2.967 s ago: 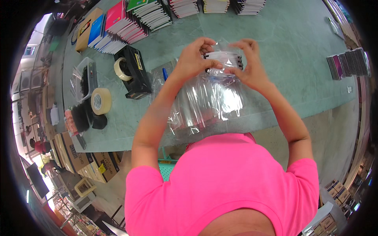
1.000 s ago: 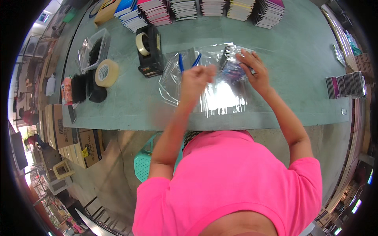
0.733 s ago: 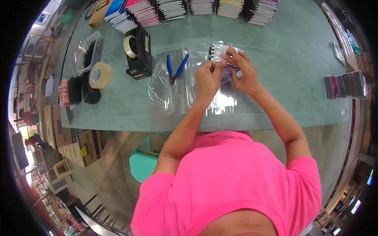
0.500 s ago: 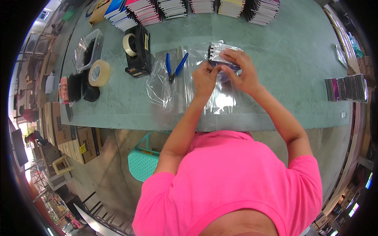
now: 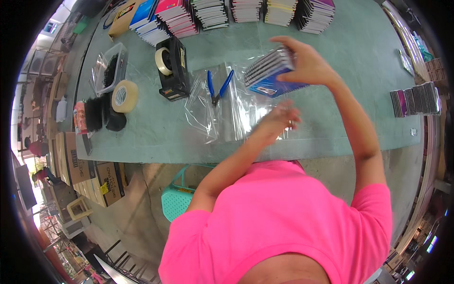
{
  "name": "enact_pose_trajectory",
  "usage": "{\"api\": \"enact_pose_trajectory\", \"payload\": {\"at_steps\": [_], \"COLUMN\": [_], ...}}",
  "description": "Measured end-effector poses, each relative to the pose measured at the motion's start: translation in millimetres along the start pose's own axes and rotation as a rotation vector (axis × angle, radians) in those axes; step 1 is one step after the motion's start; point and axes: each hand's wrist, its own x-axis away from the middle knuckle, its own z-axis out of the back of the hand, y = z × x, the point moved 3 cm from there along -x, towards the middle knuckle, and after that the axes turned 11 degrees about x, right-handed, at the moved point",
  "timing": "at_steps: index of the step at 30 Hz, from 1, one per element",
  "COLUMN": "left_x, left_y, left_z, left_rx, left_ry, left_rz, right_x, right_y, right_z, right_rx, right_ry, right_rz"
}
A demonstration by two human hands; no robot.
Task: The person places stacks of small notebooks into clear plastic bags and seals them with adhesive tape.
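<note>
My right hand (image 5: 309, 62) grips a small stack of spiral-bound notebooks (image 5: 273, 78) with a blue cover, tilted above the table with black coils toward the left. Below it, nearer the table's front edge, is my left hand (image 5: 279, 121); motion smears its fingers. Clear plastic bags (image 5: 202, 118) lie flat under and left of the hands. On them rests a pair of blue-handled nippers (image 5: 215, 97), its handles spread apart and pointing away from me.
Left of the bags stand a black tape dispenser (image 5: 174, 71), a tape roll (image 5: 125, 96) and a plastic box of black coils (image 5: 113, 68). Notebook stacks (image 5: 210, 13) line the far edge. More small notebooks (image 5: 416, 100) sit at right. A green stool (image 5: 176, 203) is below.
Both hands were together at the notebooks over the plastic. Now the right hand has the stack raised and tilted, its blue cover showing, while the left has come away toward me.
</note>
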Motion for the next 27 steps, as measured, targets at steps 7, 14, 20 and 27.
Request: {"api": "enact_pose_trajectory", "payload": {"at_steps": [7, 14, 20, 27], "left_x": [7.3, 0.8, -4.6, 1.8], "left_y": [128.4, 133.7, 132.9, 123.4], "left_z": [23.1, -33.7, -19.1, -6.5], "left_rx": [-0.831, -0.457, -0.577, -0.406], "left_ry": [-0.095, 0.072, 0.144, 0.197], "left_rz": [-0.719, -0.717, -0.8, -0.643], "right_x": [58.1, 45.3, 32.6, 22.8], "right_y": [62.6, 23.9, 14.4, 25.1], "right_z": [-70.3, -96.0, -107.2, -120.9], "right_rx": [-0.301, -0.649, -0.912, -0.989], "right_ry": [0.383, 0.603, 0.764, 0.686], "right_rz": [-0.148, -0.192, -0.13, -0.203]}}
